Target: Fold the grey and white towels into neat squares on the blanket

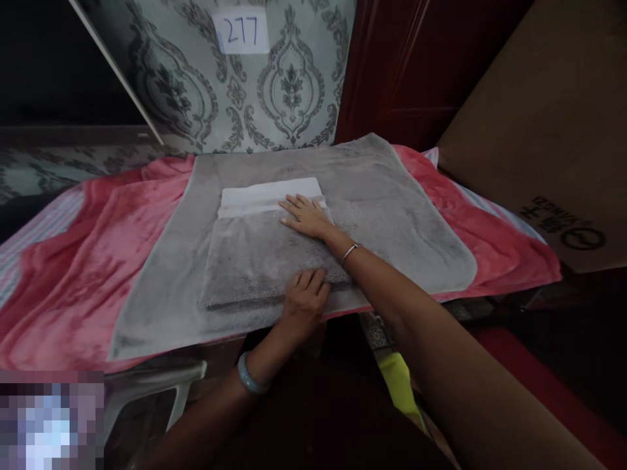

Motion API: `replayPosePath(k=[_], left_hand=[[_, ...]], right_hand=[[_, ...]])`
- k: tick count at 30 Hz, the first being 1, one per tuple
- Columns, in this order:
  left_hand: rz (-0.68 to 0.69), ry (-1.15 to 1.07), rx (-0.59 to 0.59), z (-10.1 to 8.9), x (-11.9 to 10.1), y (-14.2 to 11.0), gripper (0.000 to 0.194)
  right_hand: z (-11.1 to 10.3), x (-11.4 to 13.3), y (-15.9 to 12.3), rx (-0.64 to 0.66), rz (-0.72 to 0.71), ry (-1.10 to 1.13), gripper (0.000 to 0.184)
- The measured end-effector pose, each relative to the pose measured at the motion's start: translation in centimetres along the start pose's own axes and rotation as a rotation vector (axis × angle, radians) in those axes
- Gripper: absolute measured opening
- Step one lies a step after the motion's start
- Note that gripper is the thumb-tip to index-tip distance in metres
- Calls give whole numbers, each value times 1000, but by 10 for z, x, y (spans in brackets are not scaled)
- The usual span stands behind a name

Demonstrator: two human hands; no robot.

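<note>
A folded grey plush cloth lies on a larger spread grey cloth. At its far end shows a flat white piece with a thin grey band across it; I cannot tell whether it is card or fabric. My right hand lies flat, fingers spread, over the right part of the white piece and the fold's far edge. Nearer to me, my left hand has its fingers curled on the near edge of the folded cloth; its thumb is hidden. A bangle is on each wrist.
A pink plush blanket lies under the grey cloth, over the table. Patterned wallpaper with a paper marked 277 rises behind. A large cardboard box stands at right, a dark screen at left. Below is a stool.
</note>
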State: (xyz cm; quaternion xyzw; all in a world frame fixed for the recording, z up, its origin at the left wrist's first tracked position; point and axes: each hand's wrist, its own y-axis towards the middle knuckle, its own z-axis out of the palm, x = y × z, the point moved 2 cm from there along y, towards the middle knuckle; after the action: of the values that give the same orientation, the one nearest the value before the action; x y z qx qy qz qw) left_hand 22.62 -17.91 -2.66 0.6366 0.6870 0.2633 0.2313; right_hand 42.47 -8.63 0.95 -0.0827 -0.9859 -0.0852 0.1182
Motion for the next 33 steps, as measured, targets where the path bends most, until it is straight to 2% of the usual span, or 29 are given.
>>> replayPosePath(k=[4,7,9,11,15,19,22,29,33], left_hand=[[30,-47,-28,-7,-8,-12,18],[55,-153,19,-25,-4,-16,22],[30,-195,19,-43,10,-14,28],[-59,-161,20,-62,32,-11,30],[-293,-37,172,-86,83,-15,38],[-402,28,341,-86,109,-32,50],[-440,59,407,-81,113,-44,56],[-459,64,456,-78,114,-49,60],[-487,-55,408,-81,122,-53,61]], right_hand=[[1,-1,1,2,-2,1,63],[-1,-1,4,22,-4,12,63],[-6,0,3,66,11,40,63],[-11,3,-5,99,44,79,64],[-20,19,-51,80,22,114,61],[-16,38,-112,105,-96,55,60],[-10,43,-136,107,-122,11,61],[-3,40,-136,79,-105,23,61],[-2,37,-137,70,-102,32,60]])
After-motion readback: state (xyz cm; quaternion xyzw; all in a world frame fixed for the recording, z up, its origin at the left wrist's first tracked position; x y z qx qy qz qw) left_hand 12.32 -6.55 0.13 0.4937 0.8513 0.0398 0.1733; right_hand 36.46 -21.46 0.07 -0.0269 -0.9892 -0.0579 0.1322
